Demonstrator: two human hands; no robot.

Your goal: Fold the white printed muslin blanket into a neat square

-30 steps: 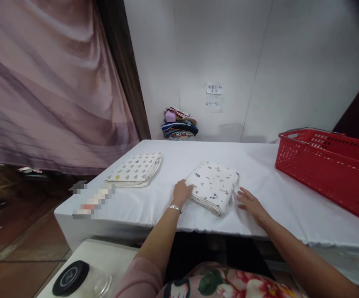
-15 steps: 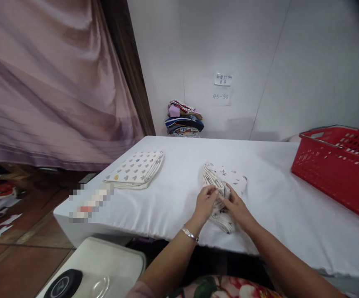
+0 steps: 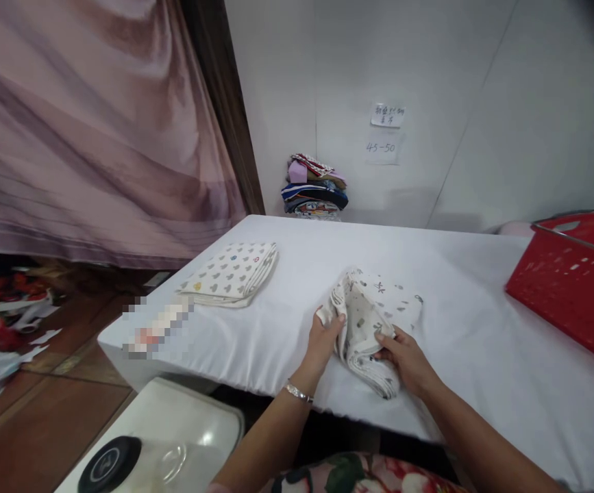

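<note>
A white cloth with small grey prints lies in layered folds on the white-covered table, right in front of me. My left hand pinches its left folds between thumb and fingers. On the other side, my right hand grips the cloth's right edge, thumb on top. Between the hands a layer is opened out, showing a printed inner face. Farther left, a neatly folded cloth with grey motifs rests flat, apart from both hands.
A red plastic basket stands at the table's right. Behind the table's far edge, a stack of folded fabrics sits against the wall. A white lidded box is at the lower left, below the table. A pink curtain hangs left.
My hands have moved apart, spreading the bunched folds so a printed layer shows between them. The view has shifted, and the surroundings sit slightly differently in it.
</note>
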